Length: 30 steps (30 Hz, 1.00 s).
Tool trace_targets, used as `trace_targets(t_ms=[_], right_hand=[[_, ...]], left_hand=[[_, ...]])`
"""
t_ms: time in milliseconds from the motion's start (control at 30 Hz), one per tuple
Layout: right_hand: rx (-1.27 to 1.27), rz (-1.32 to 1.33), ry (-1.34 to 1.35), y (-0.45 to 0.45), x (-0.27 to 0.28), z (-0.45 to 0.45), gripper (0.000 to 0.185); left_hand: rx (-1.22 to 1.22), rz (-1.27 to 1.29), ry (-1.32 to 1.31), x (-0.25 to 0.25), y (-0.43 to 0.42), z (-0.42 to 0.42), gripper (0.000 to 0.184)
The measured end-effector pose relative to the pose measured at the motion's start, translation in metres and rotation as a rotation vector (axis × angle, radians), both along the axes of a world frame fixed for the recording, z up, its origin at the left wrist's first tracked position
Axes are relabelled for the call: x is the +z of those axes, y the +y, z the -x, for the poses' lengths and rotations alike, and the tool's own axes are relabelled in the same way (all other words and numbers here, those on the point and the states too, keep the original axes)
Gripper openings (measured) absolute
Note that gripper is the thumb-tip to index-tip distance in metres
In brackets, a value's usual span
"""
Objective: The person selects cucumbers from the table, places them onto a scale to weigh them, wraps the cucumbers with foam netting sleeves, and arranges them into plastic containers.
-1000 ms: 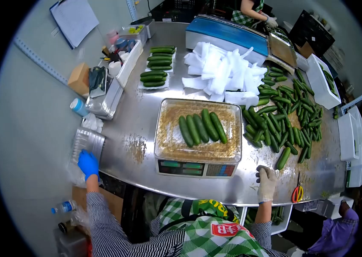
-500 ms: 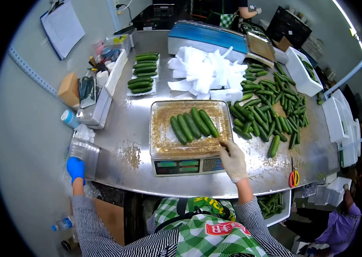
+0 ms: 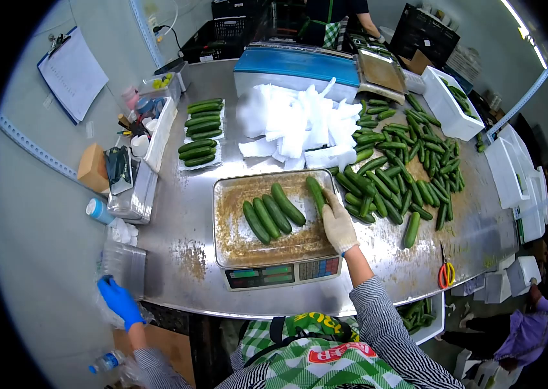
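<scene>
My right hand (image 3: 339, 227), in a whitish glove, grips a cucumber (image 3: 314, 190) at the right edge of the scale's metal tray (image 3: 232, 253). Several other cucumbers (image 3: 273, 214) lie side by side in the middle of that tray. Below the tray is the scale's display panel (image 3: 261, 275). My left hand (image 3: 120, 303), in a blue glove, is at the table's left edge, just below a stack of clear plastic containers (image 3: 124, 262). Its fingers are stretched out, and nothing shows in its grasp.
A big cucumber pile (image 3: 410, 168) covers the table's right side, with scissors (image 3: 446, 275) in front. White wrapping strips (image 3: 300, 120) lie behind the scale, left of the pile. Packed cucumbers (image 3: 199, 152) sit back left. A co-worker (image 3: 520, 330) is at lower right, another beyond the table.
My right hand has taken hold of the rightmost cucumber and shifted it away from the others to the tray's right edge. My left hand has come down off the container stack.
</scene>
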State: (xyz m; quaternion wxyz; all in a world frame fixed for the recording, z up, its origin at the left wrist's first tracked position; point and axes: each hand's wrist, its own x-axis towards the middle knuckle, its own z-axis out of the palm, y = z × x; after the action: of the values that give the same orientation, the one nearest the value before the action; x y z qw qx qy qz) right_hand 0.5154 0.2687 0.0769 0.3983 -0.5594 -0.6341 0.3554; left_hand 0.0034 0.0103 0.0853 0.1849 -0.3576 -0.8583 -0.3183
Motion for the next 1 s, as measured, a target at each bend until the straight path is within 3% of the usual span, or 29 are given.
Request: trace_targets(t_ms=[133, 233, 400, 500, 567, 600, 633, 667, 767, 800, 900, 933, 1000], right_hand=[[0.195, 0.023, -0.455, 0.009, 0.031, 0.018, 0.049], [0.160, 0.040, -0.448, 0.011, 0.030, 0.023, 0.051], [0.152, 0.268, 0.306, 0.010, 0.037, 0.007, 0.061], [0.279, 0.243, 0.068, -0.008, 0.057, 0.026, 0.057], [0.413, 0.225, -0.487, -0.011, 0.064, 0.050, 0.047], [0.371, -0.104, -0.618, -0.016, 0.051, 0.062, 0.041], [0.356, -0.060, -0.742, -0.021, 0.044, 0.072, 0.053], [0.343, -0.093, -0.776, -0.024, 0.043, 0.077, 0.054], [0.308, -0.105, -0.842, -0.029, 0.045, 0.083, 0.052], [0.322, -0.104, -0.902, -0.030, 0.049, 0.080, 0.048], [0.337, -0.109, -0.907, -0.033, 0.043, 0.073, 0.048], [0.320, -0.131, -0.870, -0.034, 0.039, 0.071, 0.048], [0.294, -0.208, -0.795, -0.032, 0.028, 0.069, 0.045]], left_hand=[[-0.099, 0.064, -0.023, -0.018, 0.010, -0.059, 0.013], [-0.092, 0.065, -0.147, -0.014, 0.022, -0.097, 0.012], [-0.059, 0.048, -0.173, -0.026, 0.016, -0.116, 0.014], [-0.038, 0.032, -0.254, -0.025, 0.013, -0.130, 0.016], [-0.035, 0.010, -0.338, -0.023, 0.015, -0.139, 0.018], [-0.048, -0.040, -0.396, -0.021, 0.019, -0.143, 0.020], [-0.064, -0.091, -0.454, -0.021, 0.025, -0.146, 0.023], [-0.081, -0.143, -0.512, -0.020, 0.029, -0.147, 0.027], [-0.068, -0.294, -1.265, -0.008, 0.033, -0.149, 0.030], [-0.104, -0.327, -1.220, -0.007, 0.043, -0.162, 0.029], [-0.191, -0.387, -1.409, -0.014, 0.065, -0.182, 0.031], [-0.246, -0.399, -1.443, -0.044, 0.063, -0.173, 0.032], [-0.298, -0.227, -1.424, -0.015, 0.087, -0.201, 0.031]])
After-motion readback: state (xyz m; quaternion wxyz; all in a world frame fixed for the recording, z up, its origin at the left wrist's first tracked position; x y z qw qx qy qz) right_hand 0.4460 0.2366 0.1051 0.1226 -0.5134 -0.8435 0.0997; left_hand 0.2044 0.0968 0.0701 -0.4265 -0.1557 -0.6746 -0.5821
